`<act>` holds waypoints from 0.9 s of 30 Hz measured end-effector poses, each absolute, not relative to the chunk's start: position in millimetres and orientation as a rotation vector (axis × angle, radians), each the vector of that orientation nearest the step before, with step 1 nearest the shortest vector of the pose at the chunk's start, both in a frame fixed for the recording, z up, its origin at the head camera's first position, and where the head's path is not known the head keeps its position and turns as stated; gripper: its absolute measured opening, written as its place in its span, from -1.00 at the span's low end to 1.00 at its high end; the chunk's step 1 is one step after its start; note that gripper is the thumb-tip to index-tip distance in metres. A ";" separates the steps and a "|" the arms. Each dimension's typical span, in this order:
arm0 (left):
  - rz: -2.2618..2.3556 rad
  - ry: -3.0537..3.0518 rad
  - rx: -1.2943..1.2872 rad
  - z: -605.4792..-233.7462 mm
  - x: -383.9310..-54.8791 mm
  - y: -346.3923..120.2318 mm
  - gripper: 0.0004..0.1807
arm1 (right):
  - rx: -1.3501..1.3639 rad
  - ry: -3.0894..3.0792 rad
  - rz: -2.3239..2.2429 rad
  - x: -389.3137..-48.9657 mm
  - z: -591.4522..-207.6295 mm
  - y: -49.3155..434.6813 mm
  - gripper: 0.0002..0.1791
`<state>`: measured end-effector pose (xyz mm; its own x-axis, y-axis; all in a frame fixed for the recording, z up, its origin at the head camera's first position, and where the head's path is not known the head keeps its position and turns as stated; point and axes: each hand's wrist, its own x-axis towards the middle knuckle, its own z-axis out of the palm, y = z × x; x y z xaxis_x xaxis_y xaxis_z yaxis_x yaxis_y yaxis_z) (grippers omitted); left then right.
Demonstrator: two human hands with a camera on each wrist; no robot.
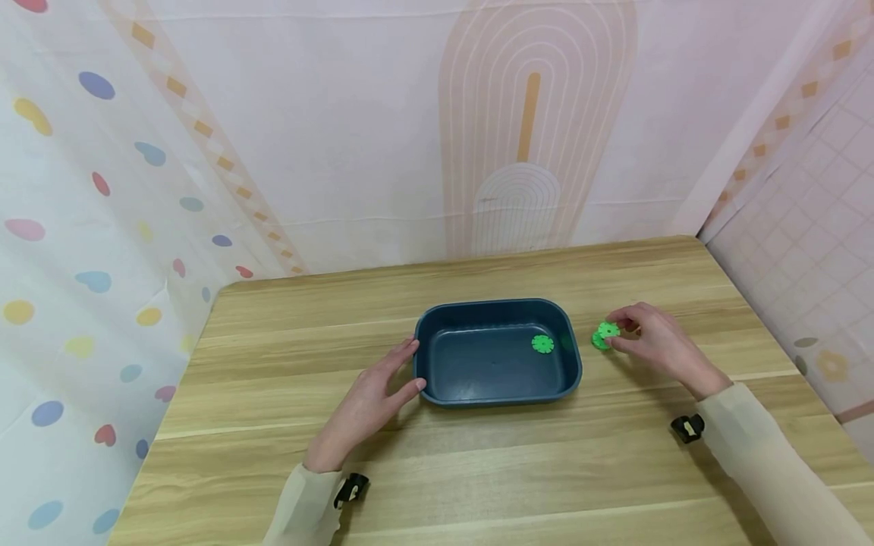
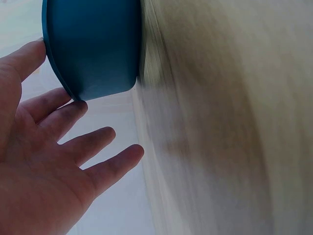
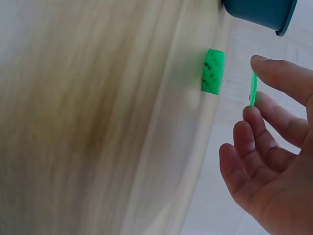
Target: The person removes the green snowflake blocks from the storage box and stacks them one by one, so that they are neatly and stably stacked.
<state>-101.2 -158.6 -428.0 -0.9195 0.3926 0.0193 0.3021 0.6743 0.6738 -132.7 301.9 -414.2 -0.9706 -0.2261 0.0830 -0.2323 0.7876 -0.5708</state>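
A dark blue rectangular tub (image 1: 492, 396) stands on the table, with one green snowflake-shaped disc (image 1: 542, 344) lying inside at its right end. My left hand (image 1: 365, 403) touches the tub's left rim with thumb and fingertips, its fingers fairly straight in the left wrist view. To the right of the tub, my right hand (image 1: 658, 345) pinches a single thin green disc (image 3: 254, 89) between thumb and fingers. Below that disc, a short stack of green discs (image 3: 213, 72) sits on the table. The held disc is raised clear of the stack.
The wooden table (image 1: 287, 364) reaches back to a patterned cloth (image 1: 341, 136), with more cloth at the left and right sides. A black clip-like device (image 1: 351, 489) sits at the left wrist, and another black device (image 1: 687, 428) at the right.
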 end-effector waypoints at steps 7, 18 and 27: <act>1.073 2.755 0.570 -427.8 -102.1 -158.1 -0.27 | 0.378 -3.006 0.941 -137.3 -418.1 302.6 -0.62; 1.080 2.755 0.582 -429.0 -102.0 -158.8 -0.27 | 0.407 -3.032 0.922 -140.7 -422.4 300.0 -0.64; 1.081 2.759 0.584 -428.8 -101.3 -158.6 -0.27 | 0.397 -3.087 0.922 -141.1 -423.5 299.6 -0.64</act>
<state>-101.3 -158.6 -428.8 -0.9181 0.3954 0.0272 0.3086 0.6701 0.6751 -141.1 299.6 -423.5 -0.9647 -0.2616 -0.0301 -0.2023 0.8094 -0.5514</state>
